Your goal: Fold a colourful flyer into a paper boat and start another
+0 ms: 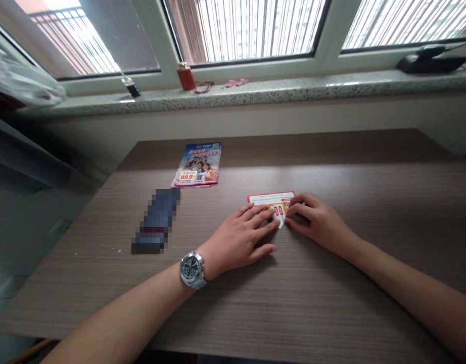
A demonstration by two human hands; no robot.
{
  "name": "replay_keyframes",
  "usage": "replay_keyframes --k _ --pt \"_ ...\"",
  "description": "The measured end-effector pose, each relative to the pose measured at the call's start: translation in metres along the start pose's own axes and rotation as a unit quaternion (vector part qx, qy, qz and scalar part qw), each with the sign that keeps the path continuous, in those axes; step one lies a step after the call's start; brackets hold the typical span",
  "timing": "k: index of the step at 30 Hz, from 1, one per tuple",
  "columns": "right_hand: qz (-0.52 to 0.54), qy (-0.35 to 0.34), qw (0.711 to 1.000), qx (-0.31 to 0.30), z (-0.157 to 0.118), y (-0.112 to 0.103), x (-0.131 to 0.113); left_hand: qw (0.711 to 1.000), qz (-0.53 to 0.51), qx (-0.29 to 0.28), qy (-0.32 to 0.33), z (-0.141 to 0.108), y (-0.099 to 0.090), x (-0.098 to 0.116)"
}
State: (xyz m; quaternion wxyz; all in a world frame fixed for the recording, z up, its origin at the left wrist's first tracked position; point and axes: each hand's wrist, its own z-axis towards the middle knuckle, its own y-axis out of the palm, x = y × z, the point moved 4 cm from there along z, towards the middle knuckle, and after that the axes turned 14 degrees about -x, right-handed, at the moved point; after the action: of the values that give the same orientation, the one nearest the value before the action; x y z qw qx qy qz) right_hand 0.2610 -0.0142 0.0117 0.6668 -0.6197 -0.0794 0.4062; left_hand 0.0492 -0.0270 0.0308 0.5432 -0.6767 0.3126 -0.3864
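Observation:
A partly folded flyer (271, 197), white with a red border and orange print, lies on the table. Across its left part rests my left hand (240, 237), fingers spread and laid flat, thumb apart on the wood. A silver watch with a dark dial is on that wrist. At the flyer's right side my right hand (312, 217) pinches the edge, thumb and fingertips together. A pointed, folded corner of the paper shows between the two hands. The left hand hides the rest of the flyer.
A stack of colourful flyers (198, 164) lies farther back on the brown table (350, 187). Left of my hand is a dark pixelated object (157, 222). The granite sill (263, 93) holds a red bottle-like object (186, 77) and a black device (432, 60).

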Motion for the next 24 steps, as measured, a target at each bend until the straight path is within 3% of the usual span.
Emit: replay_keyframes --k 13,24 --pt "0.032 0.161 0.986 0.031 0.002 -0.012 0.04 0.999 -0.032 -0.016 0.024 0.002 -0.001 -0.002" --pt "0.018 0.145 0.988 0.051 0.001 -0.015 0.036 0.999 -0.036 -0.011 0.025 0.003 -0.002 -0.001"
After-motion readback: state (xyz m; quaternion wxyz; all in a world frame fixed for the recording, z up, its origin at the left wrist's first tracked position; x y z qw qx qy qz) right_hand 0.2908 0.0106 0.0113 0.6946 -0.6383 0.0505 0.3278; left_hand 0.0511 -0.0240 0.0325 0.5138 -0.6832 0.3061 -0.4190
